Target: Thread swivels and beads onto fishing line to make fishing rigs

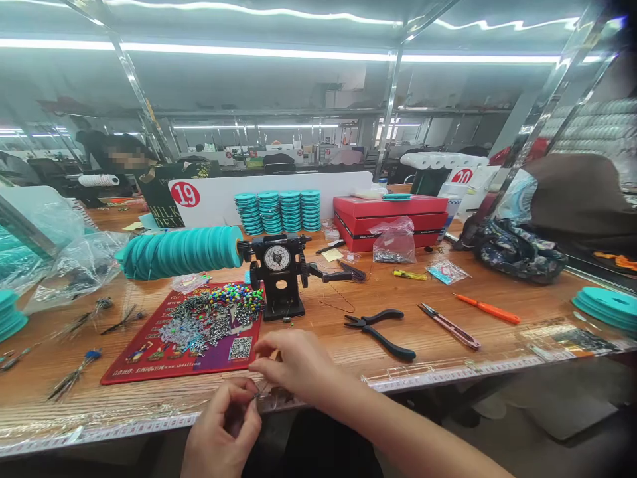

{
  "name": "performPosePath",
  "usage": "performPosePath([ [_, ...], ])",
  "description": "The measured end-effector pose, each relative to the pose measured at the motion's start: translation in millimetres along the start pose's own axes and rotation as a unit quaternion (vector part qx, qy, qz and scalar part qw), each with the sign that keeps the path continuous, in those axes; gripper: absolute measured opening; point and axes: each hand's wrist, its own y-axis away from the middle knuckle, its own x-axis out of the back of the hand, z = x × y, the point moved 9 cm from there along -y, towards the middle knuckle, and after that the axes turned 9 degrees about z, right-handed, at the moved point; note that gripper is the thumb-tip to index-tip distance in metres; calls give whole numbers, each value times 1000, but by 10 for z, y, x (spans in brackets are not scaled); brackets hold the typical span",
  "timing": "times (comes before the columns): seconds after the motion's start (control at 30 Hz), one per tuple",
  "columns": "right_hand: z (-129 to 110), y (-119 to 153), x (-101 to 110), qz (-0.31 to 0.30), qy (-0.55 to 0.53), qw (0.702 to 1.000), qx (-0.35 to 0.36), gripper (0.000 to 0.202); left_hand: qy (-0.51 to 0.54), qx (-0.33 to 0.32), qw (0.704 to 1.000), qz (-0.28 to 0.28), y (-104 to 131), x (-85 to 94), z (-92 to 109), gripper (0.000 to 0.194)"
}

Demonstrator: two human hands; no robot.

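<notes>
My left hand (226, 421) pinches a tiny dark piece at the table's front edge, too small to name. Close beside it, my right hand (286, 365) has its thumb and forefinger together; what they hold, if anything, is too fine to make out. Just beyond lies a red mat (149, 355) with a heap of small metal pieces (219, 325) and coloured beads (239, 294). Behind my hands stands a black winding machine (279, 279) with a dial. A row of teal spools (184, 252) extends left from it.
Black pliers (381, 332), pink-handled snips (450, 326) and an orange tool (488, 309) lie to the right. A red box (391, 219) and stacked teal discs (279, 212) stand behind. Wire bundles (74, 378) lie at the left. A person (129, 159) is beyond the partition.
</notes>
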Motion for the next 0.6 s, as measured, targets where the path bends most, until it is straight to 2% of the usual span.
performPosePath([
  [0.07, 1, 161, 156, 85, -10, 996, -12, 13, 78, 132, 988, -13, 27, -26, -180, 11],
  [0.1, 18, 249, 172, 100, -24, 994, -24, 12, 112, 177, 978, -20, 45, -49, -230, 14],
  [0.2, 89, 463, -24, 46, -102, 991, -71, 15, 168, 253, 952, -39, 99, -115, -300, 19],
  [0.27, 132, 545, -207, 0, -180, 977, -114, 16, 185, 291, 937, -52, 157, -168, -345, 21],
  [0.37, 187, 603, -434, -46, -315, 926, -202, 15, 215, 328, 918, -55, 234, -220, -392, 26],
  [0.43, 185, 611, -506, -60, -389, 889, -235, 13, 236, 330, 912, -56, 249, -238, -377, 27],
  [0.6, 228, 634, -490, -55, -462, 847, -257, 10, 260, 332, 903, -83, 247, -288, -261, 22],
])
